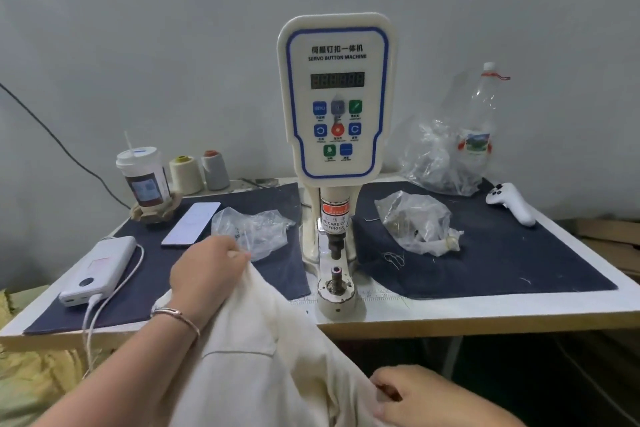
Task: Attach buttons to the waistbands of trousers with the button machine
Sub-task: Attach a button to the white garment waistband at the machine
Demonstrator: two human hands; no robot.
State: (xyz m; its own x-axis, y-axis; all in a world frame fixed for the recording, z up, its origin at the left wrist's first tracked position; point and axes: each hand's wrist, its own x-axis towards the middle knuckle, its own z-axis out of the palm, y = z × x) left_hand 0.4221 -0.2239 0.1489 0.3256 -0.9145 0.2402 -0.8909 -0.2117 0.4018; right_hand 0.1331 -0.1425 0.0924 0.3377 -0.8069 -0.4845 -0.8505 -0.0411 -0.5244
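Observation:
A white servo button machine (336,94) stands mid-table, its punch above a round lower die (336,282) at the table's front edge. Cream trousers (263,350) drape from the table edge toward me. My left hand (207,270) pinches the top of the fabric just left of the die, a bracelet on its wrist. At the bottom right, my right hand (433,399) grips the trousers' lower edge. Clear plastic bags hold small parts on both sides: one (252,229) left of the machine, one (419,222) right of it.
A dark cloth mat (502,253) covers the table. On the left are a power bank (100,269) with cable, a phone (192,222), a lidded cup (143,177) and two thread cones (201,172). At the right stand a plastic bottle (479,121), a large bag (436,163) and a white controller (512,203).

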